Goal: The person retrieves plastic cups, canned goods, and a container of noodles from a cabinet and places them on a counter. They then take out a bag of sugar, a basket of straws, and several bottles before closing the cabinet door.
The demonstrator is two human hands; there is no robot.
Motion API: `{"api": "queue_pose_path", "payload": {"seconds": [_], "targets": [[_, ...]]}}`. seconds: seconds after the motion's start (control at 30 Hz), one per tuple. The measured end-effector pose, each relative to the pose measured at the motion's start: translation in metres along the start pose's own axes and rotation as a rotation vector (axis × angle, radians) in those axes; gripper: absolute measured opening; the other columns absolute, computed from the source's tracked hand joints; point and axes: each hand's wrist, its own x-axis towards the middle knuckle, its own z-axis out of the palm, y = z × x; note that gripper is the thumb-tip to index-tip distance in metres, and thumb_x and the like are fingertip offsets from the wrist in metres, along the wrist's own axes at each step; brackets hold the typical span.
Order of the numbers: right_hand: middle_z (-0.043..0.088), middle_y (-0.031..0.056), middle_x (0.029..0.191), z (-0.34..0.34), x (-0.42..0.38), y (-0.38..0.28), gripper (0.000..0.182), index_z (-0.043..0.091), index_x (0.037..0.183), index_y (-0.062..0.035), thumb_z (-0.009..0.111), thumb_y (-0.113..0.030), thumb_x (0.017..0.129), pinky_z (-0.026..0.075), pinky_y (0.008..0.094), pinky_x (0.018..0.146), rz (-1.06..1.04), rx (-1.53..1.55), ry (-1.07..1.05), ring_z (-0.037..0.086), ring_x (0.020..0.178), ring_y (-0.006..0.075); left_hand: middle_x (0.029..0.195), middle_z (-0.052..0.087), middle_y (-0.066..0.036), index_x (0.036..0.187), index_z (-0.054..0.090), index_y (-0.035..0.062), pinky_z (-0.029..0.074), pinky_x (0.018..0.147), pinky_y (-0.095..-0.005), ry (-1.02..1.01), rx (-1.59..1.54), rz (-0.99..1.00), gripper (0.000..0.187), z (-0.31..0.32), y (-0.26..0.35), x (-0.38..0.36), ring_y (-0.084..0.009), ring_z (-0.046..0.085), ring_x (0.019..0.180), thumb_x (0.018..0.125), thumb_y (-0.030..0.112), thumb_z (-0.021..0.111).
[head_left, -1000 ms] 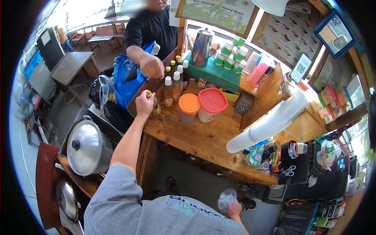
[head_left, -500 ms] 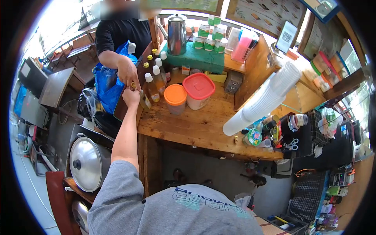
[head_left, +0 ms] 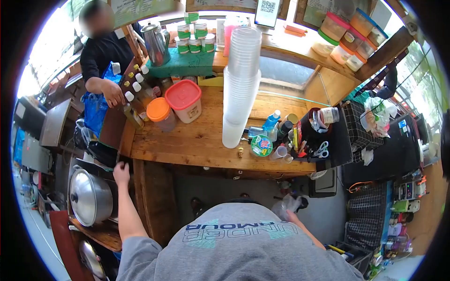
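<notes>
My left hand (head_left: 121, 173) is closed, low beside the counter's left end, between the counter and a large lidded aluminium pot (head_left: 91, 196). Whatever it may hold is hidden in the fingers. My right hand (head_left: 292, 218), partly behind my shirt, grips a crumpled clear plastic bag (head_left: 287, 204) below the counter's front edge. Across the counter's left side, another person's hand (head_left: 112, 93) hangs over the bottles (head_left: 133, 114) with white and yellow caps. An orange-lidded tub (head_left: 161, 117) and a red-lidded tub (head_left: 184, 104) stand close to those bottles.
A tall stack of clear plastic cups (head_left: 241, 89) rises from the wooden counter (head_left: 197, 145). Scissors (head_left: 321, 150), small bottles and a green-lidded cup (head_left: 261, 146) crowd its right end. A metal pitcher (head_left: 156, 44) and stacked cans (head_left: 194, 37) stand at the back.
My left hand has parted from the other person's hand and come back toward me, down beside the counter. My right hand has come into view with the plastic bag. The view has turned right.
</notes>
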Motion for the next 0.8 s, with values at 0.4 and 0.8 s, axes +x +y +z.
{"api": "queue_pose_path", "payload": {"seconds": [0.4,0.8], "targets": [[0.072,0.0171,0.116,-0.116,0.041,-0.08,0.046,0.07,0.119,-0.0025,0.068,-0.036,0.088,0.054,0.0416,0.087,-0.088,-0.817,-0.362,0.07,0.102,0.0316,0.146,0.052,-0.02,0.146,0.044,0.0122,0.042,0.11,-0.0533,-0.496,0.34,-0.843,0.078,0.009,0.02,-0.229,-0.0347,0.052,0.134,0.08,0.028,0.081],[0.071,0.0192,0.111,-0.106,-0.017,-0.219,0.037,0.074,0.101,-0.0042,0.079,-0.024,0.07,0.055,0.0434,0.09,-0.709,-1.131,-0.129,0.069,0.102,0.0375,0.119,0.069,-0.022,0.121,0.063,0.0024,0.055,0.092,-0.0518,-0.325,0.486,-0.955,0.041,0.02,-0.024,-0.27,-0.0408,0.066,0.112,0.086,0.021,0.072]]}}
